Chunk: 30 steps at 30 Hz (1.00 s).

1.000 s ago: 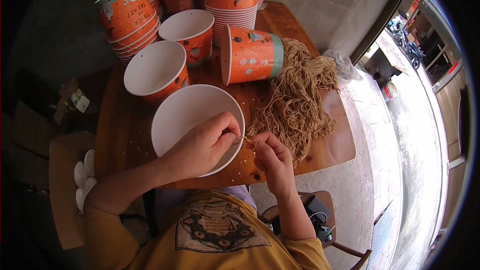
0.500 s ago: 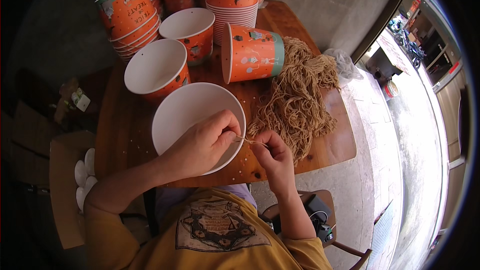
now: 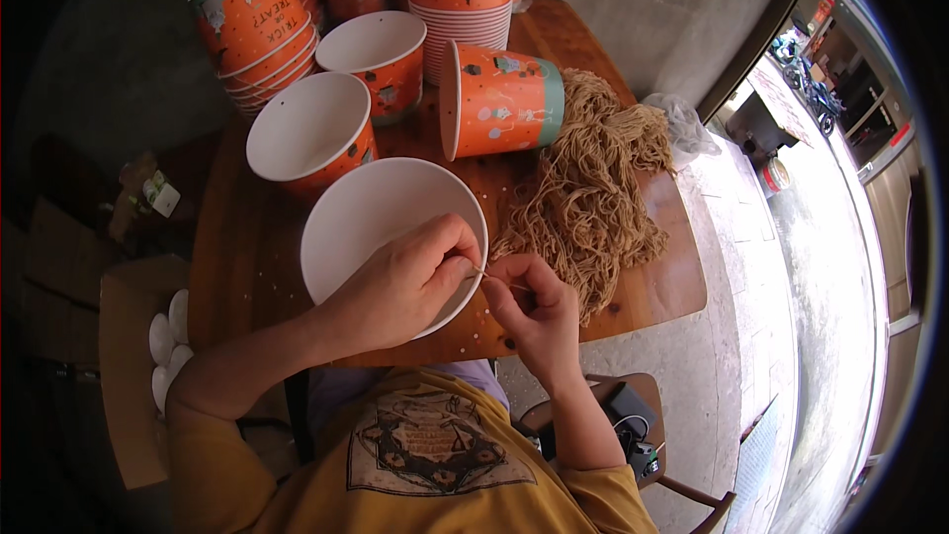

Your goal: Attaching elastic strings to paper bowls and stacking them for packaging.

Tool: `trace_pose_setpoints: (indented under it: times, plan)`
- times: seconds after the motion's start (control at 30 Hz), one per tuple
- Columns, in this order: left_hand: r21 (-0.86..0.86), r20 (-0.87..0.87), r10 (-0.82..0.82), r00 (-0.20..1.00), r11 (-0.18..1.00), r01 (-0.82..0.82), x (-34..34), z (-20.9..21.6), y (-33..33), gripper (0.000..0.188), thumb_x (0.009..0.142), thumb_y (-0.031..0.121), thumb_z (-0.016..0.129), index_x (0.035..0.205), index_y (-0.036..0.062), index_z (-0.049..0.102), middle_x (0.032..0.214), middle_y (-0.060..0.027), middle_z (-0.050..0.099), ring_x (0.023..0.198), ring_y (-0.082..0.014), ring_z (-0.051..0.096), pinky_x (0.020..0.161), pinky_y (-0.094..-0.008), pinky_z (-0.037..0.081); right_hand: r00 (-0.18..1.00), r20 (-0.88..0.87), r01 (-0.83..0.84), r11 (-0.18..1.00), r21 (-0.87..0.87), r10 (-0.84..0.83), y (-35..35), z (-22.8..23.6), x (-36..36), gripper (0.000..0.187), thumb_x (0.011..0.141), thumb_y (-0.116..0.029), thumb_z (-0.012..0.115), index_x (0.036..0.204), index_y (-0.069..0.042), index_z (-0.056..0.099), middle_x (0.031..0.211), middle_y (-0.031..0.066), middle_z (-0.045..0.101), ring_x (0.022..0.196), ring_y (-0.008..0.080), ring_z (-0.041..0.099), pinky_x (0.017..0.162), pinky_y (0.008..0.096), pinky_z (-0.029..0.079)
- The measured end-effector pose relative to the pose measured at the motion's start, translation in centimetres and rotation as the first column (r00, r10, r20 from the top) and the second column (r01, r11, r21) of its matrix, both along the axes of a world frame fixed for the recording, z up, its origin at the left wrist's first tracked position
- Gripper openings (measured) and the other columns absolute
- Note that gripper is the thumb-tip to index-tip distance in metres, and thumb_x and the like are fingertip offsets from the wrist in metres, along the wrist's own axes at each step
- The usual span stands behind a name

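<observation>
In front of me stands a paper bucket (image 3: 341, 227), its white inside facing up. My left hand (image 3: 410, 277) reaches over its opening, with thumb and fingers pinched on a thin tan string (image 3: 480, 272) at the right rim. Just outside that rim, my right hand (image 3: 539, 302) pinches the same string, its fingertips almost touching those of the left. Whether the string passes through a hole in the rim cannot be made out. A heap of loose tan string (image 3: 593, 208) lies on the table to the right of the bucket.
Two upright buckets (image 3: 308, 129) stand beyond mine, and an orange printed bucket (image 3: 502, 99) lies on its side against the string. Nested stacks of buckets (image 3: 460, 30) rise behind. Left of the wooden table (image 3: 242, 267) is a cardboard box (image 3: 124, 376) holding white round items.
My right hand has moved slightly left and up, closer to the left fingertips, and the string between them is shorter. The left hand has stayed nearly still.
</observation>
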State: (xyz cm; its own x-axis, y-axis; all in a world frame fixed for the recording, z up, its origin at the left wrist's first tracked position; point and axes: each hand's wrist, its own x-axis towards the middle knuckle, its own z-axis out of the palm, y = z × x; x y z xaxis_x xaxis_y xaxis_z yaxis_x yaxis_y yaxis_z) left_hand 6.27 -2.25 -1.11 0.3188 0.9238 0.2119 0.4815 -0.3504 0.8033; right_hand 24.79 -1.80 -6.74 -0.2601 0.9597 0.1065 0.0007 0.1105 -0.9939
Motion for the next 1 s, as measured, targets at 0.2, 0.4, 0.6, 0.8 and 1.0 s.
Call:
trace_pose_setpoints:
  times: [0.2, 0.4, 0.6, 0.8, 1.0]
  plan:
    - [0.109, -0.066, 0.032, 0.997, 0.994, -0.025, -0.1, -0.4, -0.2, 0.007, 0.093, 0.003, 0.053, 0.099, 0.0029, 0.049, 0.091, -0.017, 0.062, 0.086, -0.0393, 0.062, 0.071, -0.0454, 0.049, 0.984, 0.173, 0.019, 0.99, 0.14, -0.043, -0.6, 0.1, -0.1, 0.01, 0.09, -0.007, 0.067, 0.093, -0.003, 0.059, 0.067, 0.0029, 0.06, 0.059, 0.0052, 0.053, 0.058, 0.0206, 0.045]
    - [-0.009, -0.028, 0.049, 0.998, 0.999, -0.049, -0.6, 0.2, 0.0, 0.006, 0.096, 0.005, 0.055, 0.098, 0.0029, 0.05, 0.089, -0.0099, 0.06, 0.081, -0.0228, 0.06, 0.075, -0.0337, 0.049, 0.982, 0.182, -0.072, 0.991, 0.117, 0.05, -0.4, 1.1, 1.0, 0.012, 0.09, -0.007, 0.067, 0.099, -0.002, 0.061, 0.073, 0.0065, 0.062, 0.062, 0.0089, 0.058, 0.059, 0.0239, 0.048]
    - [-0.206, -0.143, -0.014, 0.99, 0.979, -0.015, -1.2, 2.1, -2.5, 0.024, 0.094, 0.019, 0.066, 0.105, 0.0044, 0.05, 0.089, -0.005, 0.06, 0.082, -0.0151, 0.06, 0.074, -0.0302, 0.05, 0.92, 0.388, -0.19, 0.933, 0.305, 0.06, 0.7, 4.0, 4.1, 0.007, 0.088, -0.004, 0.068, 0.093, -0.001, 0.065, 0.082, 0.0077, 0.058, 0.062, 0.0179, 0.059, 0.057, 0.0286, 0.047]
    - [0.072, -0.364, 0.007, 0.931, 0.997, 0.02, -2.4, 1.8, -5.6, 0.021, 0.086, 0.012, 0.068, 0.101, 0.0049, 0.057, 0.091, -0.0094, 0.061, 0.084, -0.0283, 0.062, 0.073, -0.0377, 0.051, 0.923, 0.375, -0.281, 0.822, 0.495, 0.089, 3.1, 5.9, 2.2, 0.006, 0.087, -0.003, 0.067, 0.092, -0.002, 0.064, 0.082, 0.0096, 0.056, 0.069, 0.0239, 0.059, 0.061, 0.0319, 0.047]
    - [0.403, -0.542, 0.224, 0.81, 0.915, 0.016, -4.9, 1.6, -7.0, 0.016, 0.082, 0.003, 0.064, 0.098, 0.0073, 0.063, 0.094, -0.0073, 0.06, 0.094, -0.0264, 0.06, 0.09, -0.0417, 0.045, 0.879, 0.476, -0.348, 0.665, 0.661, -0.013, 4.4, 5.1, -1.6, 0.01, 0.085, -0.006, 0.069, 0.095, -0.006, 0.066, 0.088, 0.0083, 0.063, 0.079, 0.0269, 0.065, 0.067, 0.0365, 0.053]
